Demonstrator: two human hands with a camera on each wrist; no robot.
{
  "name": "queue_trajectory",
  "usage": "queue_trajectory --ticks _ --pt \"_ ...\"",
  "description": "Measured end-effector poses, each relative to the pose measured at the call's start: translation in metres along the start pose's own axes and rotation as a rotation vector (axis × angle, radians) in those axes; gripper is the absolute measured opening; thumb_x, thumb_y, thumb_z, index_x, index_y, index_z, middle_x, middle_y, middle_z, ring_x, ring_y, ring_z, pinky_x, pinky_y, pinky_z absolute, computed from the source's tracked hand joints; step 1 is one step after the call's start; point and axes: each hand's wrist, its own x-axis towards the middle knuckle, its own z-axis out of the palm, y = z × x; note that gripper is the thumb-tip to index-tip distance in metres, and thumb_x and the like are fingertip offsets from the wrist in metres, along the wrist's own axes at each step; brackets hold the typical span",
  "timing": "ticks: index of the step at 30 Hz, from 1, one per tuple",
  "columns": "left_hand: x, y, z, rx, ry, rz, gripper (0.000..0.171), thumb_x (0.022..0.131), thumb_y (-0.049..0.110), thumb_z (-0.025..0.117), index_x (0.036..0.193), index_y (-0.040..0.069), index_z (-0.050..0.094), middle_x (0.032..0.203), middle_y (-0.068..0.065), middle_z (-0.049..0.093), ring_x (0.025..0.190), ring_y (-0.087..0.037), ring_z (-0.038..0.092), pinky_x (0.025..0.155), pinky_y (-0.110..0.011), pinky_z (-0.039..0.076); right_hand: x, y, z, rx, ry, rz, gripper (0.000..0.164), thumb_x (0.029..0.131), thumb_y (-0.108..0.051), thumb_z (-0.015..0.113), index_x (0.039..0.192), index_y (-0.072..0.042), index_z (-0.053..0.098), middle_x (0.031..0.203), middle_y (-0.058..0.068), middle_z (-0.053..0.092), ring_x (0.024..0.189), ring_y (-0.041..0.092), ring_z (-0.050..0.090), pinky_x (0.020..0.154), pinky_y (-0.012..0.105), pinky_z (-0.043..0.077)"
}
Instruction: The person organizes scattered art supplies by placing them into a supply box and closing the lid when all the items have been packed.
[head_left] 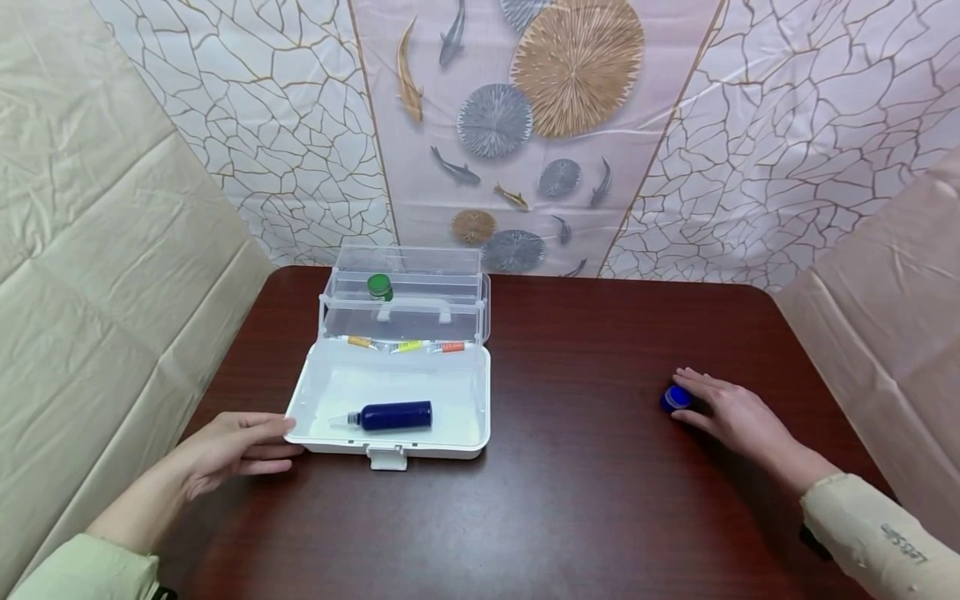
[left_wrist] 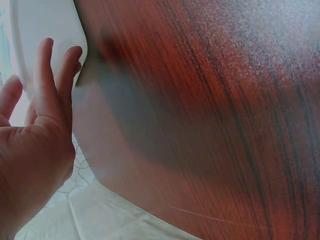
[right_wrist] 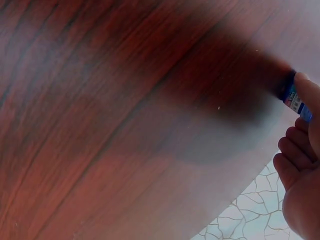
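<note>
A white storage box (head_left: 322, 433) with a clear lid stands open on the left of the table. Inside its bottom lies a dark blue squeeze bottle (head_left: 396, 416) with a clear nozzle pointing left. My left hand (head_left: 240, 450) touches the box's front left corner, its fingers fairly straight; the left wrist view shows those fingers (left_wrist: 45, 85) against the white wall. Far to the right, my right hand (head_left: 738, 417) pinches a small blue paint jar (head_left: 677, 398) between thumb and fingers. In the right wrist view the jar (right_wrist: 294, 100) shows a printed label, partly covered by the thumb.
A green paint jar (head_left: 380, 287) sits in the box's raised clear tray. Below it, an orange-yellow tube (head_left: 362, 342), a yellow tube (head_left: 408, 345) and a red-orange tube (head_left: 453, 347) lie in a row. The dark wooden table (head_left: 570, 467) meets patterned cloth behind.
</note>
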Motion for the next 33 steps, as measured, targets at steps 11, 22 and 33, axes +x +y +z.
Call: queue_trajectory --ticks 11,22,33 --pt "-0.001 0.001 0.001 0.015 0.008 0.002 0.049 0.110 0.014 0.062 0.143 -0.019 0.049 0.119 -0.009 0.074 0.108 -0.022 0.076 0.094 -0.047 0.066 0.005 -0.002 0.003 0.065 0.026 0.010 0.059 0.085 -0.020 0.091 0.134 0.006 0.070 0.133 0.030 0.068 0.111 0.049 0.072 0.090 0.066 0.062" --pt "-0.001 -0.001 -0.001 0.002 0.006 0.007 0.041 0.110 0.014 0.061 0.140 -0.015 0.056 0.118 -0.008 0.075 0.107 -0.022 0.076 0.094 -0.047 0.066 0.038 -0.018 -0.012 0.066 0.031 -0.047 0.061 0.088 -0.021 0.090 0.139 0.004 0.068 0.136 0.028 0.067 0.114 0.047 0.071 0.091 0.066 0.061" --pt "-0.001 -0.001 0.000 0.009 0.009 0.005 0.048 0.110 0.014 0.061 0.143 -0.019 0.049 0.119 -0.008 0.074 0.108 -0.021 0.076 0.095 -0.047 0.066 0.087 -0.049 -0.031 0.064 0.041 -0.136 0.058 0.089 -0.020 0.090 0.138 0.002 0.069 0.135 0.023 0.070 0.111 0.042 0.074 0.089 0.060 0.064"
